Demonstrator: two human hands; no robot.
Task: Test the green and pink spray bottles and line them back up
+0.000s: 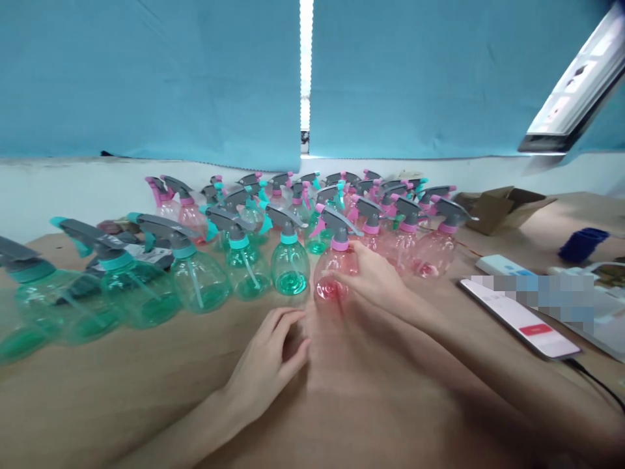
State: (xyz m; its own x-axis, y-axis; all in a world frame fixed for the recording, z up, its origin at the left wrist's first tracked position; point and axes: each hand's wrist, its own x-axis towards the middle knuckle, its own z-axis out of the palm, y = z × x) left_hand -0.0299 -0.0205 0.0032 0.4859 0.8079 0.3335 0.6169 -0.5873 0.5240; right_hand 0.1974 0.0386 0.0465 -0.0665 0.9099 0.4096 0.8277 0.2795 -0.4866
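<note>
A clear pink spray bottle (pixel 328 277) with a pink collar and grey trigger head stands upright on the table. My right hand (pixel 374 273) is wrapped round its right side, thumb across the front. My left hand (pixel 271 358) hovers or rests nearer to me, fingers loosely curved and thumb apart, with nothing visible in it. Just beyond that hand stands a green spray bottle (pixel 290 267) with a turquoise collar. More green spray bottles run off to the left, and several pink ones (pixel 432 247) stand to the right of the held bottle.
Behind the front row, more pink and green spray bottles crowd toward the wall. An open cardboard box (pixel 498 208) sits at the back right, with a dark blue object (pixel 583 244) near it. A lit phone (pixel 520 319) with a cable lies on the right. Blue curtains (pixel 146 78) hang behind.
</note>
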